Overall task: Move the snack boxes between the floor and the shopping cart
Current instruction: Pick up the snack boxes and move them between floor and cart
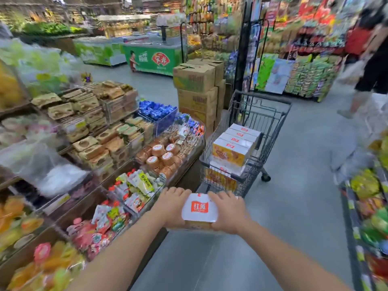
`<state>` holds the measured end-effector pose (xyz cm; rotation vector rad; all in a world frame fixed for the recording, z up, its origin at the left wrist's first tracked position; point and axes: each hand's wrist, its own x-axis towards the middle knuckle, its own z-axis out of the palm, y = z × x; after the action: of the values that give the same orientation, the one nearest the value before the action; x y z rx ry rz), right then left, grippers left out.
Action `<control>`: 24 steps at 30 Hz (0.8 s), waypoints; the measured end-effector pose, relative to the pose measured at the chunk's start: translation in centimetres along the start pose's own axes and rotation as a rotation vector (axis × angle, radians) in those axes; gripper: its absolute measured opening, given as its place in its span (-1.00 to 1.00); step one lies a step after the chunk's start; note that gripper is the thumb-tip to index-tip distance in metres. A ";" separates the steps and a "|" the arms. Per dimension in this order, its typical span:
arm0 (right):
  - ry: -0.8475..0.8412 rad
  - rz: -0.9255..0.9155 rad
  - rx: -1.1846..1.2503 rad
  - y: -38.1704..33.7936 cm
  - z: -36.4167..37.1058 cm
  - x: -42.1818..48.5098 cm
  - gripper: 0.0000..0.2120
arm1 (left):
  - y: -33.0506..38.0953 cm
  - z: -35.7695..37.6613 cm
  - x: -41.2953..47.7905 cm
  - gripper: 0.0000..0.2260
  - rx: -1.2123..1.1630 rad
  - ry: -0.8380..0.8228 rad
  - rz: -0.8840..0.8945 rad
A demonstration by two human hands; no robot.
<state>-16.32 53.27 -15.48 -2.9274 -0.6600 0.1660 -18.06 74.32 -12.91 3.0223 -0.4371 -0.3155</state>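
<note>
L hand (pixel 174 206) & R hand (pixel 228 211) grip a glossy white rectangular snack box (pixel 199 208) w/ red logo, fingers curled over its ends, above the smooth grey floor (pixel 294 206). Just ahead: wire shopping cart (pixel 273 133) w/ matching boxes (pixel 235 143) stacked at its near end. Brown cardboard cartons (pixel 197 91) stand beyond, packed snack shelf (pixel 126 143) on the left.

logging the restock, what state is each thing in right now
white cardboard snack box with red logo: lifted, held by both grips
left grip: holds its left side
right grip: holds its right side
grey wire shopping cart: partly loaded
stacked white-and-orange boxes: in the cart
</note>
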 end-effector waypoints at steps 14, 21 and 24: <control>0.068 0.266 0.054 18.1 -1.1 21.4 -0.12 | -1.7 -3.6 32.9 -0.28 0.213 0.076 0.259; 0.094 0.327 0.074 23.4 -0.7 31.1 -0.15 | -3.8 -4.6 44.6 -0.25 0.243 0.081 0.286; 0.060 0.374 0.098 24.7 0.4 34.3 -0.15 | -5.0 -3.9 48.6 -0.25 0.265 0.052 0.310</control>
<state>24.75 46.02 -22.42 -2.9156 -0.0864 0.1420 29.75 65.27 -18.96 3.1312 -1.0005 -0.1687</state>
